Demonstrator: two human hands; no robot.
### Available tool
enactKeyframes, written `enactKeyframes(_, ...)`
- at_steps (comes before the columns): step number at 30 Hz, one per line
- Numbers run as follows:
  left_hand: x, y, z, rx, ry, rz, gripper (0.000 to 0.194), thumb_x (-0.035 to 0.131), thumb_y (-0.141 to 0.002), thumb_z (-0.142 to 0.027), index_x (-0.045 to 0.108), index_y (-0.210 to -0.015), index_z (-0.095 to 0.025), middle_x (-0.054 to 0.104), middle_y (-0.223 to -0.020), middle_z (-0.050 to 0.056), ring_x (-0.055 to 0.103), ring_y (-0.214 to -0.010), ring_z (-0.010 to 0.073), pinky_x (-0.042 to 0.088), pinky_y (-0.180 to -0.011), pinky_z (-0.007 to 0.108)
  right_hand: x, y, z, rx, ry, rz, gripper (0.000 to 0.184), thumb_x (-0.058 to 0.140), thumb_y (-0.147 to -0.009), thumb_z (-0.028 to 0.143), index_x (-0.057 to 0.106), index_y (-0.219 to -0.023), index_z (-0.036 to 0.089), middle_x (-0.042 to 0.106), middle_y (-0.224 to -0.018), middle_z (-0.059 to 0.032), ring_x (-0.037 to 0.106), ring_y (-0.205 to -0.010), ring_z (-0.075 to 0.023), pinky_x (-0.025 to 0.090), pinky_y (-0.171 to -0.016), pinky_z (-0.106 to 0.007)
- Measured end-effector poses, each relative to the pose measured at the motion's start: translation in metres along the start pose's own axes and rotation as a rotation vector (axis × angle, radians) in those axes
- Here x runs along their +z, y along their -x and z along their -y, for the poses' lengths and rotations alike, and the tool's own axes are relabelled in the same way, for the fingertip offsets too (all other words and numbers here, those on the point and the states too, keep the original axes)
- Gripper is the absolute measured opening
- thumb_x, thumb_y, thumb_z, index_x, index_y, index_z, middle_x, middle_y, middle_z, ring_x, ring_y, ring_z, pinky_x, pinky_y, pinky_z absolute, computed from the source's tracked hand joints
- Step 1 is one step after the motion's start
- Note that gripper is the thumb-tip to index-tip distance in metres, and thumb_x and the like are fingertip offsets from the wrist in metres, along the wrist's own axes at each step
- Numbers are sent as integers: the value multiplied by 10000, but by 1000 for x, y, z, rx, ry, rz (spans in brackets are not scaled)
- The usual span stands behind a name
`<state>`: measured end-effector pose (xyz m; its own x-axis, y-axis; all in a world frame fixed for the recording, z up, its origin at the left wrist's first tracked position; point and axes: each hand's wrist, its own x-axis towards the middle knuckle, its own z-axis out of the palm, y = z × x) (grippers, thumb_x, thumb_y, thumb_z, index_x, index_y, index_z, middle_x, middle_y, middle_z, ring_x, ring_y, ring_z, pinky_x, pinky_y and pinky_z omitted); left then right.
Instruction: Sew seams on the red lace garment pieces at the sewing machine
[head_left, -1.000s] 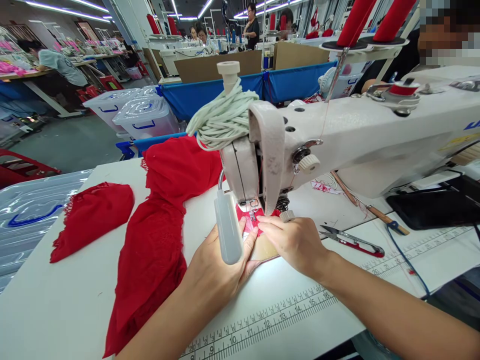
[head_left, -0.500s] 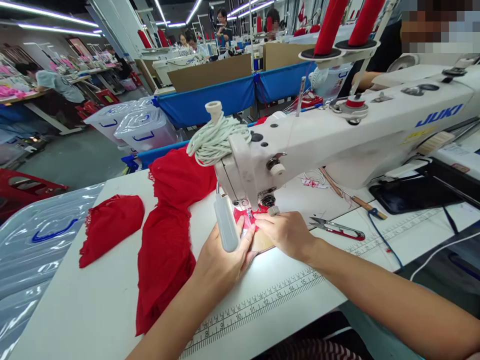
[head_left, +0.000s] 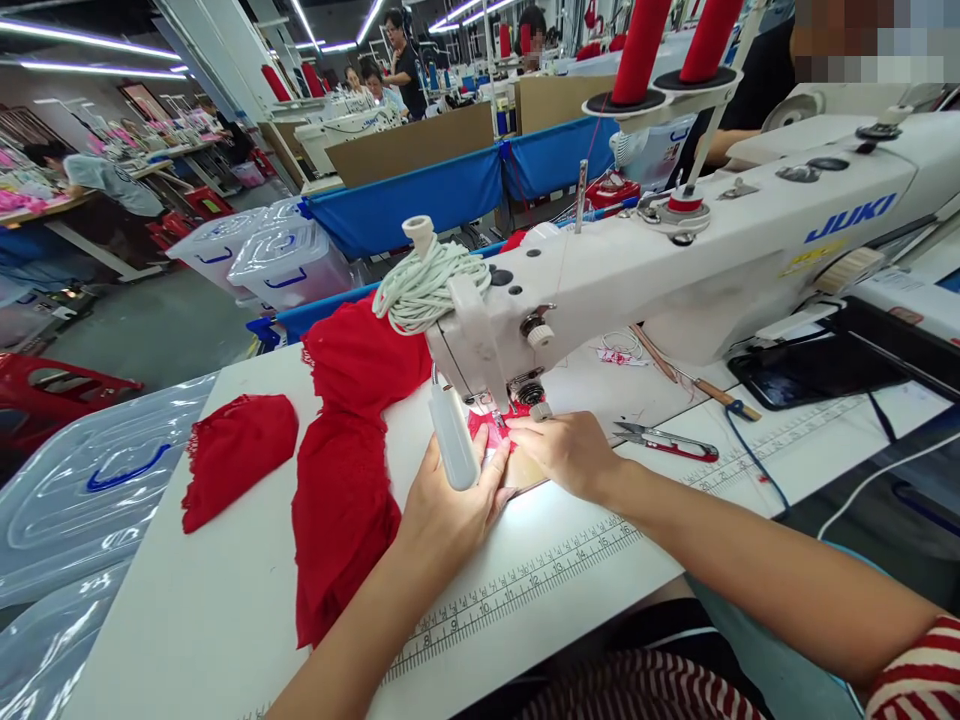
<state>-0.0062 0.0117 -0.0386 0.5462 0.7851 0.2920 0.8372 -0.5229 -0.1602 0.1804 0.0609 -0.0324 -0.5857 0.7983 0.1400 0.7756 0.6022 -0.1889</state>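
Under the presser foot (head_left: 499,424) of a white sewing machine (head_left: 637,270) lies a small piece of red fabric (head_left: 480,420). My left hand (head_left: 450,505) grips its near side with thumb and fingers, partly behind a grey-white lamp (head_left: 454,445). From the right, the fingertips of my right hand (head_left: 574,455) press together on the same fabric, close to the needle area. A long red lace-edged piece (head_left: 345,520) runs along the table left of my left hand. Farther left rests a smaller red piece (head_left: 244,460). How the fabric lies beneath my fingers is hidden.
Thread snips (head_left: 667,442) lie right of my right hand, with a wood-handled tool (head_left: 724,397) and a black phone (head_left: 810,375) beyond. A printed ruler (head_left: 525,590) follows the table's front edge. Clear plastic bins (head_left: 67,520) stand at left. People work behind.
The camera view has shifted slightly, so the machine appears a little farther left. Both hands stay on the fabric at the needle. In the background, a person now stands more upright and farther left.
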Motion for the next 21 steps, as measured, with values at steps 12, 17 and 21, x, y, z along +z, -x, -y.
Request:
enactKeyframes(12,-3,-3,1,-22,44,16,427,394,-925,-397,570,-1245,-174,621,-1233,176,555,-1144,385,494,-840,540,7,-1,-2,26,13,-30,251,482,-899,181,705,-1000,233,734,-1028,-21,663,-793,-164,394,-571,-241)
enactKeyframes(17,1,-2,4,20,13,4,418,396,-927,-378,559,-1249,-167,613,-1235,179,553,-1136,395,469,-851,557,9,0,-4,11,8,-71,258,496,-900,203,703,-1052,231,734,-1033,-24,674,-823,-172,436,-595,-243)
enactKeyframes(21,0,-3,3,32,7,-6,404,392,-928,-368,554,-1241,-170,628,-1202,169,563,-1114,384,453,-868,566,9,0,-4,15,19,-71,248,500,-901,203,711,-1030,225,739,-1016,-28,676,-794,-161,431,-582,-238)
